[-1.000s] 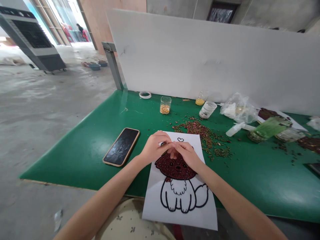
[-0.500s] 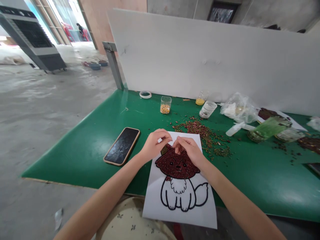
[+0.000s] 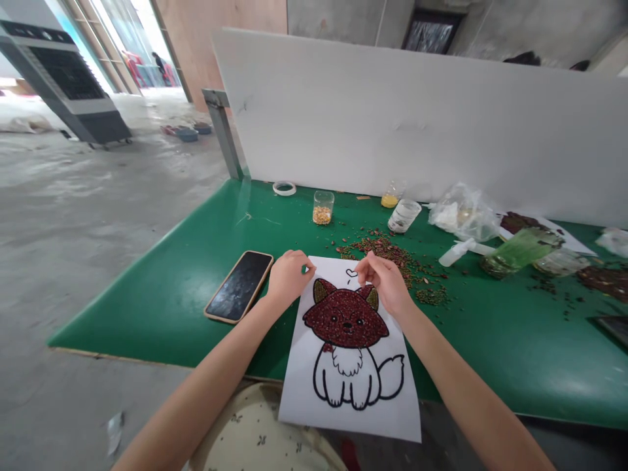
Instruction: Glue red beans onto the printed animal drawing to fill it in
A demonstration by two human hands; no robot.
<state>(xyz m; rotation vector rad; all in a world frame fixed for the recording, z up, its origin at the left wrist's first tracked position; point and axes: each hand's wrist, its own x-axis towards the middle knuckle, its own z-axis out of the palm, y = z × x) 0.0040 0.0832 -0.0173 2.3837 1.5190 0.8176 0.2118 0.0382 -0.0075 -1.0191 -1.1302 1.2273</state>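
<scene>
A white sheet of paper (image 3: pixel 301 392) with a cartoon fox (image 3: pixel 346 320) in black outline lies in front of me, its lower end past the table's edge. Dark red seed-like grains cover the fox's head, and its inner ears are greenish brown; the body is mostly white. My left hand (image 3: pixel 289 278) is closed in a pinch at the paper's top left corner. Over the top right part of the sheet, my right hand (image 3: pixel 387 281) has thumb and fingertips together beside a small drawn heart. Whatever either pinch holds is too small or hidden to make out.
A phone (image 3: pixel 239 286) lies left of the paper. Loose red and green beans (image 3: pixel 392 255) spread behind it. Farther back stand a cup of corn kernels (image 3: pixel 322 208), a clear cup (image 3: pixel 405 216) and a plastic bag (image 3: pixel 464 212). A white bottle (image 3: pixel 456 252) and a green-tinted container (image 3: pixel 523 252) lie right.
My hands have moved apart from above the fox's head, the left one leftward and the right one slightly rightward. The fox's ears and the small heart now show.
</scene>
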